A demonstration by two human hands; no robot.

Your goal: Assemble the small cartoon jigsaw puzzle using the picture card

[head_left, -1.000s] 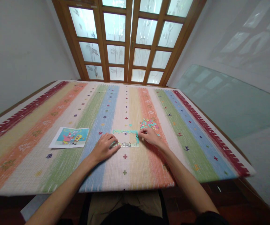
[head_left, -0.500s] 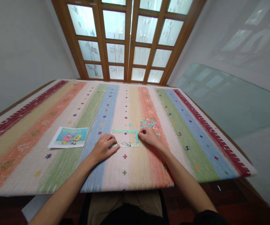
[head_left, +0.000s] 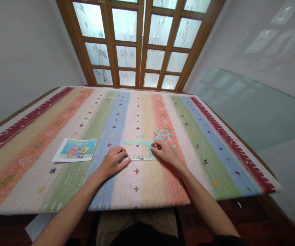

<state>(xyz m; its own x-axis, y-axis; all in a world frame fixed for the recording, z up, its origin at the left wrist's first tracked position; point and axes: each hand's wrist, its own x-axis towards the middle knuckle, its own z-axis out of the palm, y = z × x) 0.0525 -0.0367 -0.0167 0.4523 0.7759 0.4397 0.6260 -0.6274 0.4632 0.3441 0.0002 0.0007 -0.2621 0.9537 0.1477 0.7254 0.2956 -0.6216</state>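
Observation:
A jigsaw puzzle border lies on the striped tablecloth before me, a rectangular ring of joined pieces with cloth showing inside. My left hand rests over its left side, fingers lightly bent and spread, thumb along the lower left edge. At the right side, my right hand has its thumb and index finger brought together against the border. Anything pinched there is too small to make out. Just beyond that hand lies a heap of loose puzzle pieces, mostly turquoise with some pink and yellow.
A printed cartoon picture lies on the left of the tablecloth. One turquoise piece sits above the border. Behind the table are wood-framed glass doors; a glass panel leans at the right wall.
My right hand's fingers have shifted slightly at the border's right edge, with a little more gap showing behind the fingertips. My left hand stays in place.

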